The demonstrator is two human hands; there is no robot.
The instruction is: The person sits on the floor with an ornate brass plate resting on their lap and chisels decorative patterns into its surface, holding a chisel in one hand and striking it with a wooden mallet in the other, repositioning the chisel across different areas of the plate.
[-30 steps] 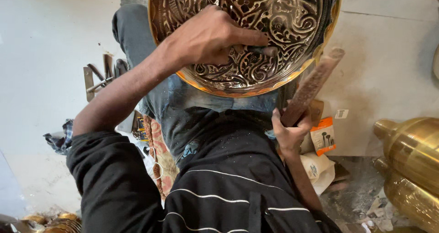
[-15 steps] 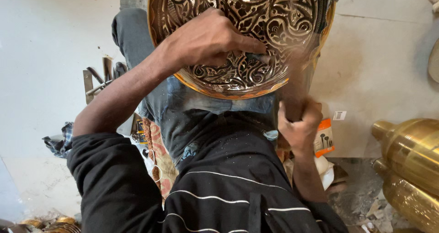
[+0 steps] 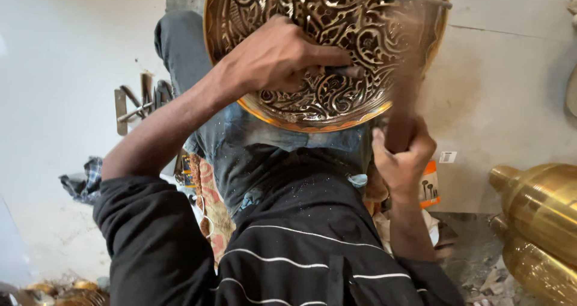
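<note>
A round brass plate [image 3: 312, 48] with dense engraved scrollwork rests tilted on the person's lap, its orange-gold rim nearest the body; a thin dark metal chisel [image 3: 344, 71] stands point-down on the pattern; a blurred brown wooden mallet [image 3: 406, 96] rises over the plate's right edge.

A few flat metal tools [image 3: 139, 102] lay on the pale floor [image 3: 54, 72], on the left. Near them sat a crumpled checked cloth [image 3: 81, 180]. A patterned red and cream cloth [image 3: 210, 204] lay under the person's legs. In the bottom left corner were some small gold pieces [image 3: 57, 291], too blurry to tell apart. On the right stood two big shiny brass pots [image 3: 541, 213], one just beside the other. An orange and white box [image 3: 428, 186] lay near them. Small scraps [image 3: 481, 276] were spread on the floor below it.
</note>
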